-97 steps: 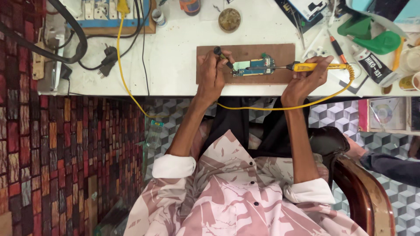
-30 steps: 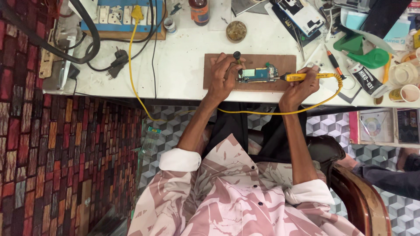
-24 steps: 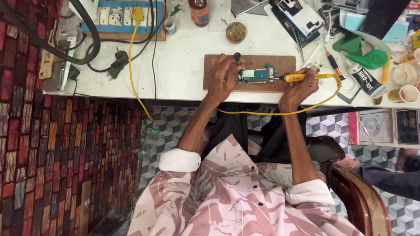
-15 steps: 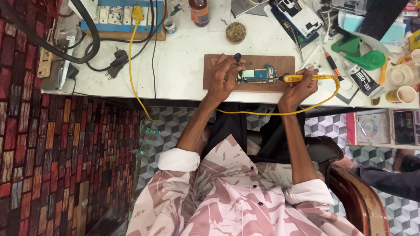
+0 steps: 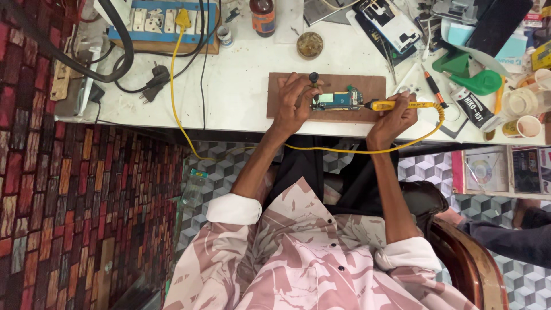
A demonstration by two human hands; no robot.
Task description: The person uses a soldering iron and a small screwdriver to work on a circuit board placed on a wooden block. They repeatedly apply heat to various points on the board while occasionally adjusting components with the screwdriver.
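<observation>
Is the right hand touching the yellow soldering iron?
Touching. The head view shows the right hand wrapped around the yellow soldering iron, fingers closed over its handle, with no gap showing.

One circuit board (image 5: 337, 100), one yellow soldering iron (image 5: 402, 105), perhaps two paper cups (image 5: 521, 126).

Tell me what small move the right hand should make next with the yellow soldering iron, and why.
Probably ease the yellow soldering iron tip slightly left onto the circuit board. The right hand holds it level with its tip at the board's right edge, while the left hand steadies the board with a dark tool.
</observation>
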